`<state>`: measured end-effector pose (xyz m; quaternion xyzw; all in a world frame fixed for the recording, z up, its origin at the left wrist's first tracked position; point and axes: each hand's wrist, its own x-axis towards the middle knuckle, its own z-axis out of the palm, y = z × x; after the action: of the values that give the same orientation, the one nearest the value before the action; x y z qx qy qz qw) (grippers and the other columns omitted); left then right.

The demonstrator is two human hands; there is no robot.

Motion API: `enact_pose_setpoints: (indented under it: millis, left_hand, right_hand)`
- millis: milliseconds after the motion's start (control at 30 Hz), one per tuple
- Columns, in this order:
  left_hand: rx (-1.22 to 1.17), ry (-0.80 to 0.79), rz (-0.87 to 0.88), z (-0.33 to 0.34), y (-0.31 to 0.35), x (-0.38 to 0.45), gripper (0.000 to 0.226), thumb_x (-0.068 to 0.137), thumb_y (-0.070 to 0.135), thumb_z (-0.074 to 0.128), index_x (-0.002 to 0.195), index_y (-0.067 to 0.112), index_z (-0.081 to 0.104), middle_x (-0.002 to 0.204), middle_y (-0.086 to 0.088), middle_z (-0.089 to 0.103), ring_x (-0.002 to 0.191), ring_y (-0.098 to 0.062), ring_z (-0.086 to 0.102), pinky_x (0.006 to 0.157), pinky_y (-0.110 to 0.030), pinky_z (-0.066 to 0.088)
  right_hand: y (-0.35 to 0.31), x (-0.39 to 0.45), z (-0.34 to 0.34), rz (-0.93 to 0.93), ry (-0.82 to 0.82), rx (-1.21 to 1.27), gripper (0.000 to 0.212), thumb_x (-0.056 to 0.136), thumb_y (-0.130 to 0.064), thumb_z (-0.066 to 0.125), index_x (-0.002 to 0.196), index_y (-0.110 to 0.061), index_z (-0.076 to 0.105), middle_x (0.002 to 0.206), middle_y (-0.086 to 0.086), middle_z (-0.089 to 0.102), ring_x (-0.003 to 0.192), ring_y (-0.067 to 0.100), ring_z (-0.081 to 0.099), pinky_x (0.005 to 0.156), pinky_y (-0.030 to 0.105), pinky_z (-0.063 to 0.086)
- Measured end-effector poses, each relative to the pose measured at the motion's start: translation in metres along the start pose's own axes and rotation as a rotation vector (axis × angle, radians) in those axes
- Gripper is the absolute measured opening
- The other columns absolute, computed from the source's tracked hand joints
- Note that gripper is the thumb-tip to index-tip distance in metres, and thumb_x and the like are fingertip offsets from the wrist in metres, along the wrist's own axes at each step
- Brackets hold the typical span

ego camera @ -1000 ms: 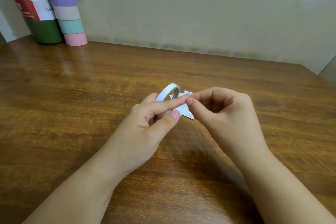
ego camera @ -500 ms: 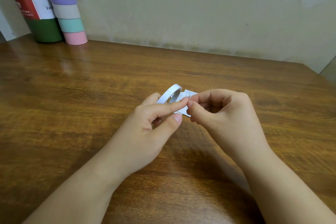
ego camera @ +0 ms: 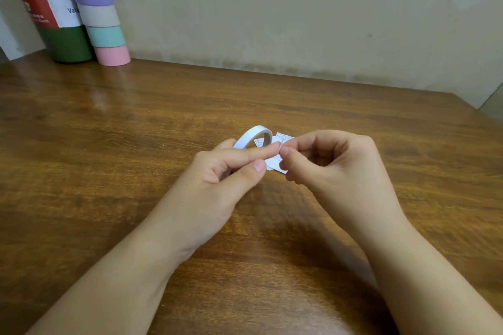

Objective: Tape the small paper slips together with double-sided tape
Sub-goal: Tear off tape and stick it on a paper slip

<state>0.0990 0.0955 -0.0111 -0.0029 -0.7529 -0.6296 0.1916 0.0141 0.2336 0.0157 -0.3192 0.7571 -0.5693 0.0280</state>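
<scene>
A thin white roll of double-sided tape (ego camera: 254, 134) is held upright above the wooden table (ego camera: 136, 144) by my left hand (ego camera: 220, 179), fingers curled around its lower part, forefinger stretched along its side. My right hand (ego camera: 332, 171) pinches at the tape's end right by the left forefinger tip, thumb and forefinger pressed together. Small white printed paper slips (ego camera: 283, 139) lie on the table just behind and under the fingertips, partly hidden by both hands.
A dark green bottle (ego camera: 51, 13) with a red and white label stands at the back left against the wall. Beside it rises a stack of pastel tape rolls (ego camera: 100, 13). The table's right edge runs near the far right corner.
Both hands stay almost in place. The right hand's pinch has shifted slightly at the tape end, and the slips show a little more behind the roll.
</scene>
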Motion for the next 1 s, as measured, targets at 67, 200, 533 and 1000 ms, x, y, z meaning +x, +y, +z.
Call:
enact_pose_setpoints:
  millis: [67,200,533,1000]
  left_hand:
    - [0.040,-0.006,0.007,0.0003,-0.0010,-0.0005,0.031,0.082,0.033,0.053,0.105,0.045,0.068,0.119,-0.012,0.058,0.110,-0.013,0.055,0.101,-0.026,0.041]
    - [0.154,0.009,0.028,0.0011,-0.0051,-0.0014,0.032,0.082,0.034,0.053,0.106,0.051,0.064,0.092,-0.003,0.054,0.086,-0.013,0.054,0.082,-0.017,0.045]
    - [0.310,0.033,0.080,0.0041,-0.0030,-0.0021,0.032,0.082,0.031,0.052,0.110,0.043,0.061,0.075,0.020,0.039,0.064,0.002,0.044,0.062,-0.005,0.035]
    - [0.085,-0.015,-0.015,0.0015,-0.0018,-0.0001,0.031,0.081,0.032,0.054,0.103,0.052,0.065,0.117,-0.018,0.054,0.110,-0.030,0.053,0.100,-0.047,0.041]
  right_hand:
    - [0.0004,0.0002,0.0000,-0.009,-0.003,-0.014,0.011,0.080,-0.014,0.072,0.070,-0.020,0.072,0.061,-0.006,0.068,0.053,0.000,0.057,0.052,0.008,0.041]
    - [0.0027,0.0000,0.0007,-0.030,0.012,-0.065,0.009,0.078,-0.015,0.074,0.070,-0.017,0.072,0.062,-0.008,0.068,0.052,-0.002,0.056,0.052,0.007,0.039]
    - [0.0065,0.0008,0.0021,-0.002,0.004,-0.060,0.010,0.077,-0.014,0.072,0.069,-0.019,0.071,0.059,-0.010,0.067,0.054,-0.002,0.058,0.055,0.008,0.042]
    - [0.0050,0.0014,-0.0003,-0.009,-0.028,-0.018,0.010,0.079,-0.010,0.071,0.071,-0.016,0.072,0.057,-0.009,0.065,0.052,-0.001,0.055,0.053,0.009,0.041]
